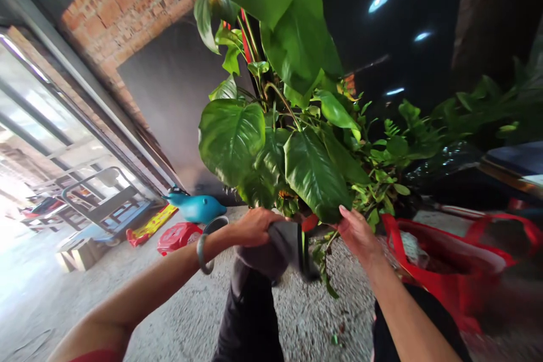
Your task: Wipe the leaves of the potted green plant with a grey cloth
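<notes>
A large potted-type plant with broad, glossy green leaves stands in front of me, its pot hidden. My right hand (358,233) pinches the lower edge of one broad leaf (316,172), thumb on top and the other fingers partly hidden. To the left, my left hand (255,227), with a bangle on the wrist, is closed on a grey cloth (288,240) just below the leaves. The cloth hangs over my knee area. A trailing stem with small leaves (326,274) droops between the hands.
A red bag (449,260) stands at the right. On the left floor are a blue whale-shaped thing (197,207), a red plastic stool (179,237), a yellow packet (155,225) and a platform trolley (102,206). A dark panel (169,102) leans behind; more plants (394,147) grow right.
</notes>
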`<act>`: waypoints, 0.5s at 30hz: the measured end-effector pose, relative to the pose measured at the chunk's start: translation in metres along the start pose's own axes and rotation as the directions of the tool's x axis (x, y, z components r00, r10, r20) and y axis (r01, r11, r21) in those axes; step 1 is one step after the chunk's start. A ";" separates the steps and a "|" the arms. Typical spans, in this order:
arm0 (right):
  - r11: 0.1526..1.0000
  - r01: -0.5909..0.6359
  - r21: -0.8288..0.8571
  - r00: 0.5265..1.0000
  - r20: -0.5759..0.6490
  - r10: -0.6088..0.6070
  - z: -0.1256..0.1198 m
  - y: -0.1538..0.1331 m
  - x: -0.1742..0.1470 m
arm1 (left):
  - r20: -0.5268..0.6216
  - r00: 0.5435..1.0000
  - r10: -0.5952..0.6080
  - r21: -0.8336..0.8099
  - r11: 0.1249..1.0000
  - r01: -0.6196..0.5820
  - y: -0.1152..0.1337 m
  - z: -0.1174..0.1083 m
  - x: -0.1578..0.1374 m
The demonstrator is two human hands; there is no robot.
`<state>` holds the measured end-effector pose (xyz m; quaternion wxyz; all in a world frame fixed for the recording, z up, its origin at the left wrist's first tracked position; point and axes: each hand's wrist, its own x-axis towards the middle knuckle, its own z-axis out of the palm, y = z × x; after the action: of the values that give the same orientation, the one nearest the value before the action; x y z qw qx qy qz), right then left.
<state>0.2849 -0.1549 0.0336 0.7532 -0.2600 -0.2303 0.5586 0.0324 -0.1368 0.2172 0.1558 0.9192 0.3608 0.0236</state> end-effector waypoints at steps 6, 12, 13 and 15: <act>1.000 -0.004 0.001 0.999 0.036 0.004 0.004 -0.002 -0.001 | -0.804 0.581 0.123 0.090 0.992 -0.085 0.036 -0.119 -0.023; 1.000 -0.011 0.007 0.999 0.047 0.011 0.006 0.000 -0.001 | -0.786 0.591 -0.181 0.264 0.766 0.586 0.010 -0.126 0.009; 1.000 -0.014 0.005 0.999 0.043 0.013 0.005 0.000 -0.002 | -0.602 0.755 -0.259 0.383 0.737 0.557 0.003 -0.104 0.011; 1.000 -0.013 -0.006 0.999 0.033 0.013 0.003 -0.001 -0.002 | -0.181 0.930 -0.320 0.503 0.783 0.367 -0.009 -0.056 0.007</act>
<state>0.2826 -0.1568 0.0365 0.7450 -0.2544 -0.2425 0.5669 0.0233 -0.1106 0.2671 -0.1168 0.8430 0.5209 -0.0661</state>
